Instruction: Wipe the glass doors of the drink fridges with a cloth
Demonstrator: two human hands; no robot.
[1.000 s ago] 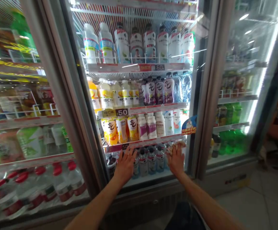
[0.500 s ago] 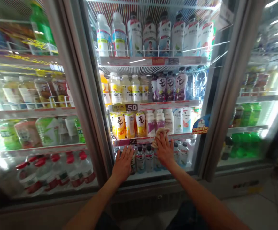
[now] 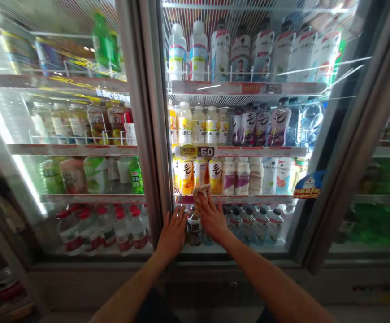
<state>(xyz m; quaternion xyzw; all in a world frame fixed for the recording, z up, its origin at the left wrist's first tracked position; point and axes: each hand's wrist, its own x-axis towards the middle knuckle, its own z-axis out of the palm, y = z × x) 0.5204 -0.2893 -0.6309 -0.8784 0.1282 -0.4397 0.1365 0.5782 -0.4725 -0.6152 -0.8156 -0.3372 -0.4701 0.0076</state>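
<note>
My left hand (image 3: 172, 232) lies flat with fingers spread on the glass door (image 3: 249, 134) of a drinks fridge, low on its left side by the grey door frame (image 3: 148, 134). My right hand (image 3: 210, 216) presses a small beige cloth (image 3: 201, 192) against the same glass, just right of the left hand, at the height of the second shelf from the bottom. Behind the glass stand rows of bottled drinks (image 3: 242, 175).
A second glass door (image 3: 74, 148) on the left shows red-capped water bottles (image 3: 104, 226) at the bottom. Another fridge door (image 3: 383, 179) with green bottles is on the right. A metal base (image 3: 215, 282) runs below the doors.
My right hand has slid the cloth leftwards and a little upwards across the glass, ending close to my left hand. The view has swung left; my left hand stays flat on the door.
</note>
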